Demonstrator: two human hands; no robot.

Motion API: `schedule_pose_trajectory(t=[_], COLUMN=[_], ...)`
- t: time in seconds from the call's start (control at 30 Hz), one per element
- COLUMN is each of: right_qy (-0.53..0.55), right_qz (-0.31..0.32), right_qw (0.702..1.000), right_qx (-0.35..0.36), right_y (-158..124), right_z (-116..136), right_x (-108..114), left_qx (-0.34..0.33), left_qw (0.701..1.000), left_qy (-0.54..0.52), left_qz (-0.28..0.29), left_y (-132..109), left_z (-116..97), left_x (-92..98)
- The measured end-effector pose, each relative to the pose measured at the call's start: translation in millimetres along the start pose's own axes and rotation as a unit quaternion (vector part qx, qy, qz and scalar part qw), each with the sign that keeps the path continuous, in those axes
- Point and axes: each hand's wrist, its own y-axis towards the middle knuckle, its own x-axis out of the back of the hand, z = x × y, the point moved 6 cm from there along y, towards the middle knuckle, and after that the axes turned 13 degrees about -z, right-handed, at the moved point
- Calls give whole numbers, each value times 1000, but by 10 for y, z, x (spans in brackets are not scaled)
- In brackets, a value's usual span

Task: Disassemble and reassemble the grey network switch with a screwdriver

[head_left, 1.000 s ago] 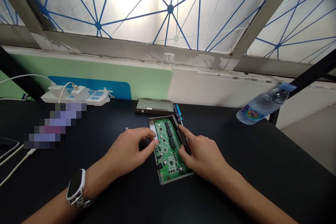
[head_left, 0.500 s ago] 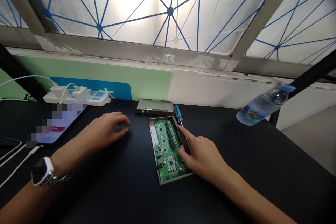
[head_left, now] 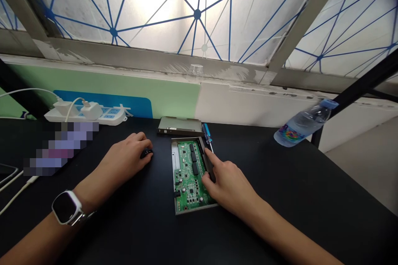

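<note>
A green circuit board (head_left: 186, 174) lies in a shallow metal case (head_left: 174, 161) on the black table. My right hand (head_left: 228, 182) grips the case's right wall, its index finger stretched along the top and thumb at the inner side. To the left of the case, my left hand (head_left: 132, 151) rests low over the table, thumb and fingers curled toward each other. Something tiny and dark shows between them, too small to name. Behind the case lies a flat metal cover (head_left: 180, 126). A screwdriver with a blue handle (head_left: 207, 132) lies beside that cover.
At the right back a water bottle (head_left: 303, 126) leans against a black frame post. A white power strip (head_left: 115, 116) with plugged-in chargers runs along the left back, and a blurred-out tablet-like device (head_left: 62, 149) lies in front of it, with white cables nearby.
My left thumb and fingers have drawn closer around the tiny thing, and the wrist has turned slightly. The right hand keeps its hold on the case. The whole view has shifted a little.
</note>
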Motion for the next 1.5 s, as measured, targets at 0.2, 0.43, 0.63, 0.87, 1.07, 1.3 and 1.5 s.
schedule_pose_trajectory(t=[0.2, 0.43, 0.63, 0.87, 1.07, 1.3, 1.5], right_qy=[4, -11, -31, 61, 106, 50, 20], right_qz=[-5, -2, -6, -26, -65, -43, -41], right_qw=[1000, 1000, 999, 998, 990, 993, 994], right_qx=[3, 6, 10, -18, -63, -98, -100], right_y=[2, 4, -2, 78, 212, 302, 292], right_z=[-16, 15, -3, -86, -347, -551, -490], right_x=[-6, 14, 11, 117, 187, 87, 67], left_qx=[-11, -27, -54, -34, -45, -54, -23], left_qw=[999, 998, 996, 975, 938, 927, 911], left_qy=[-20, -28, -41, -209, -334, -359, -403], left_qz=[-23, -46, -65, -72, -85, -99, -78], left_y=[8, 15, 21, -5, -12, -45, -72], left_z=[21, 40, -69, -196, -322, -383, -459], left_x=[-3, 9, 61, 86, 82, 124, 78])
